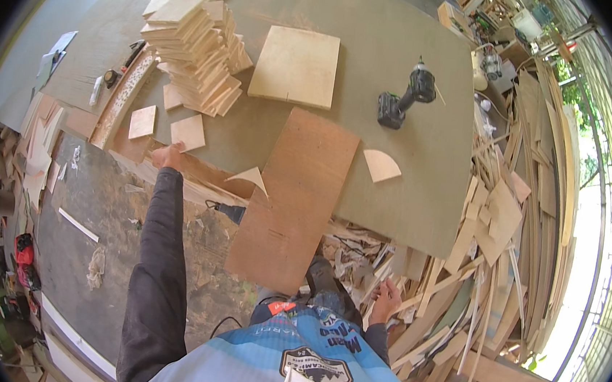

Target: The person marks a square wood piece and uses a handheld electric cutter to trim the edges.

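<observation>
My left hand (169, 156) reaches out to the near edge of the table, its fingers closed at the lower edge of a small square plywood piece (189, 131). Beside that piece lies another plywood square (142, 122). Tall, uneven stacks of similar squares (201, 54) stand just beyond. My right hand (385, 301) hangs low by my side, fingers loosely bent and apart, with nothing seen in it. In front of me a brown rectangular board (295, 190) overhangs the table edge. A curved-edged offcut (250, 179) rests at its left side, and a quarter-round wood piece (382, 166) lies to its right.
A cordless drill (407, 96) stands on the table (422, 194) at the right, near a thick square board (295, 66). A dark power tool (226, 210) sits under the table edge. Scrap wood (493, 215) heaps along the right side. A long strip (129, 95) lies left of the stacks.
</observation>
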`<state>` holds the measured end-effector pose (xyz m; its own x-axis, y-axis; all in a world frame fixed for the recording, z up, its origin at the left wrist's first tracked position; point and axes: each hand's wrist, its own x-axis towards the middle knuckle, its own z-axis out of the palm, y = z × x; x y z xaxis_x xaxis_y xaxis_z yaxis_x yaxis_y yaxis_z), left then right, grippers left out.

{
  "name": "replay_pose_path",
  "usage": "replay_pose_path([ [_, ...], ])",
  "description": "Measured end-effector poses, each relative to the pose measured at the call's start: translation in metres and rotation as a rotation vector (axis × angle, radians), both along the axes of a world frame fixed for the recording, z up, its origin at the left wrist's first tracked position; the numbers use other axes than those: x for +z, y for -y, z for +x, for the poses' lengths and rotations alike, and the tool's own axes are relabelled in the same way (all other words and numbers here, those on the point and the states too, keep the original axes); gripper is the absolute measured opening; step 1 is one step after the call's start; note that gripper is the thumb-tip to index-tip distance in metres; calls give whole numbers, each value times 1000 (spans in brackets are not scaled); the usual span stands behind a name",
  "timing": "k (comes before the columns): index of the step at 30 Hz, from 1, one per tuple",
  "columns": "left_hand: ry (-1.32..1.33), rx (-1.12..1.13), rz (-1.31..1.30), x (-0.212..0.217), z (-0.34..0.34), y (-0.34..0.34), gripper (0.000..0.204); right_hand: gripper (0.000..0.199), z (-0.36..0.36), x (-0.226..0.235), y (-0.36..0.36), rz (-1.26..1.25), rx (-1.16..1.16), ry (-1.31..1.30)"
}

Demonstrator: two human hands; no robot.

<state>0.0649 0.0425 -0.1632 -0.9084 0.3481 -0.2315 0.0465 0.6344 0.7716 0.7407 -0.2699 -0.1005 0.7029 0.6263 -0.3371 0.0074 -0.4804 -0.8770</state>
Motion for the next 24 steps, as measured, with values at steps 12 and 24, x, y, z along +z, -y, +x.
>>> replay_pose_path([
  [12, 367, -10, 735, 113, 87, 169, 21, 28, -35, 23, -112, 178, 325, -20],
  [24, 380, 162, 598, 161, 385, 315, 29, 44, -89, 121, -210, 483, 1625, 168],
])
